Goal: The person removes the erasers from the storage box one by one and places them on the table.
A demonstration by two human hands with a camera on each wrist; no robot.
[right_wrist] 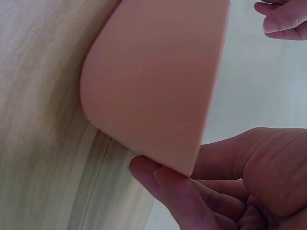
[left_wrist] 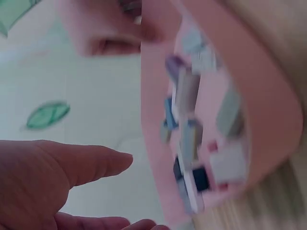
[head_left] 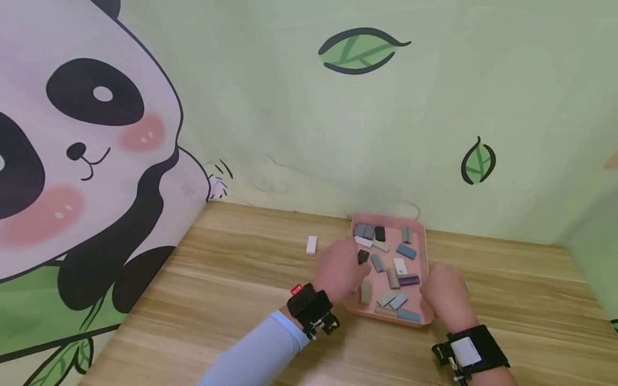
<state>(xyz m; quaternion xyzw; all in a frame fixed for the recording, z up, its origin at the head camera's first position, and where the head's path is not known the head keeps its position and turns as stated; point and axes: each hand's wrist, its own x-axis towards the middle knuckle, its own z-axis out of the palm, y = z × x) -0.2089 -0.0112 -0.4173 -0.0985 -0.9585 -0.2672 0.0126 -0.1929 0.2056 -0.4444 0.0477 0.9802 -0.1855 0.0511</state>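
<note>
In the head view, a pink tray (head_left: 422,257) is sitting right of centre in the lower half of the frame, on a wood-grain surface (head_left: 251,246), and a scatter of small rectangular blocks is lying inside it. The person's right hand (head_left: 446,295) is gripping the tray's rim at the lower right; in the right wrist view its thumb and fingers are pinching the corner from both sides. The left hand (head_left: 341,269) is reaching over the tray's left edge; in the left wrist view its thumb and fingers are standing apart, well open, holding nothing.

A black block (head_left: 363,257) is showing just beside the left hand. A purple block (head_left: 409,279) is lying right of the tray's middle, a blue block (head_left: 406,251) is resting higher up, and another dark block (head_left: 380,234) is lying near the upper left. Outside the tray, a white block (head_left: 311,245) is lying by itself, left of the tray. A painted panda (head_left: 87,150) is filling the upper left of the frame, and a light blue sleeve (head_left: 256,351) is covering the left forearm.
</note>
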